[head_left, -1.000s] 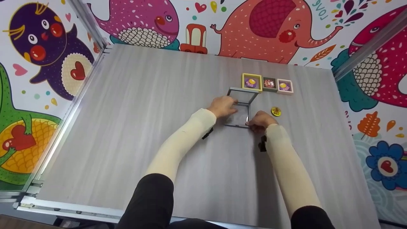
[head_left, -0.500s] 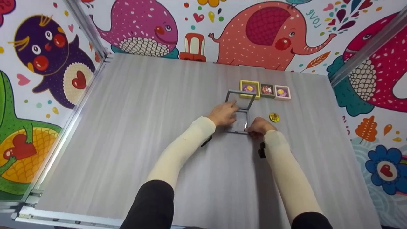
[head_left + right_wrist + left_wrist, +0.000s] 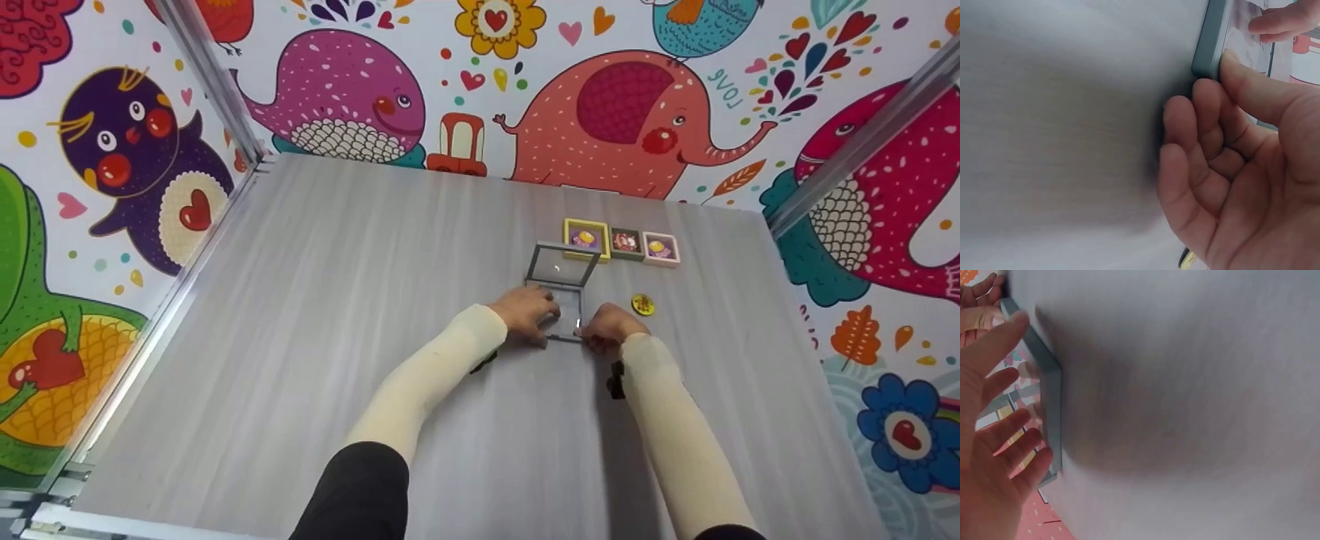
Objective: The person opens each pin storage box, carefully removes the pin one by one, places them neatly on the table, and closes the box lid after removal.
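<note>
A grey hinged display frame [image 3: 568, 306] with clear film lies on the table, its lid [image 3: 559, 264] standing up at the far side. My left hand [image 3: 525, 311] reaches over the frame's left side with spread fingers. In the left wrist view, the left thumb [image 3: 1008, 337] rests at the grey edge [image 3: 1051, 399] and the other fingertips lie over the film. My right hand [image 3: 613, 326] pinches the near right corner. The right wrist view has the right thumb [image 3: 1241, 76] on top of the grey rim [image 3: 1210, 42], the curled index finger against its side.
Behind the lid stand a yellow box [image 3: 586, 222], a dark green box [image 3: 627, 256] and a pale pink box [image 3: 660, 262], each holding a round badge. A loose yellow badge [image 3: 643, 304] lies right of the frame. Cartoon-printed walls [image 3: 525, 120] enclose the table.
My left hand has shifted from near the hinge toward the near edge, its thumb spreading out. The right hand stays at the corner. The head view has tilted upward.
</note>
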`<state>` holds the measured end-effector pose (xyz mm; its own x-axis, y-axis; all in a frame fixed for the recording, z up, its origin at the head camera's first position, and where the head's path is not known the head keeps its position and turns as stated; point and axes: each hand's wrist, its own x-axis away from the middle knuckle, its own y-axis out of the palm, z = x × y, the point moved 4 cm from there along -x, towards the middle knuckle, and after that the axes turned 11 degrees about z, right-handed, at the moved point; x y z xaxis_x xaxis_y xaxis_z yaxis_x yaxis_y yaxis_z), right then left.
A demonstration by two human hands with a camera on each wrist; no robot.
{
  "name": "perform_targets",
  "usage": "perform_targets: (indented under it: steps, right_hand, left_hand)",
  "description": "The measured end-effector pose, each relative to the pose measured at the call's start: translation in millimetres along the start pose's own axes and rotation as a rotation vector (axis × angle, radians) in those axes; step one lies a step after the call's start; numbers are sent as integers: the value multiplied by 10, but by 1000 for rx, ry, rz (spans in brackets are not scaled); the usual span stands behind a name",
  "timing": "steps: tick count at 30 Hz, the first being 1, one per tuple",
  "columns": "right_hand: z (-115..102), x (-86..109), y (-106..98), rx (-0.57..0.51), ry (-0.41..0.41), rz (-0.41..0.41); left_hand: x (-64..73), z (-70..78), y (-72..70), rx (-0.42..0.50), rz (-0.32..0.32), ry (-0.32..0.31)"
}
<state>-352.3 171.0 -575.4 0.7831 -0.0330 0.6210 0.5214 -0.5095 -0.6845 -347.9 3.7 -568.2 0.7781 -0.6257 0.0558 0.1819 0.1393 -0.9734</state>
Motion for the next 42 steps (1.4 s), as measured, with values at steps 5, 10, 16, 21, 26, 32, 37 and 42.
perform_targets:
  steps: [5,10,16,21,26,32,37,42]
  right_hand:
    - [52,26,-28,4,15,28]
    - [10,51,20,2,6,20]
    - [-94,119,122,-5,-18,0]
    - [-225,164,-1,60,-112,257]
    - [-313,164,-43,120,-197,488]
    - [-275,127,10,105,-221,532]
    - [-197,93,-14,75,-244,566]
    - [-78,68,-67,68,-219,563]
  left_hand:
    - [-25,42,-7,-7,-1,-14]
    - [9,12,6,-3,-14,-37]
    - [111,-24,46,31,-26,-64]
    - [84,-29,13,22,3,-61]
    - [34,-15,26,3,2,-55]
    - [44,-40,38,35,5,-56]
    - [67,-123,9,54,4,-69]
    - [99,-231,-41,58,13,-62]
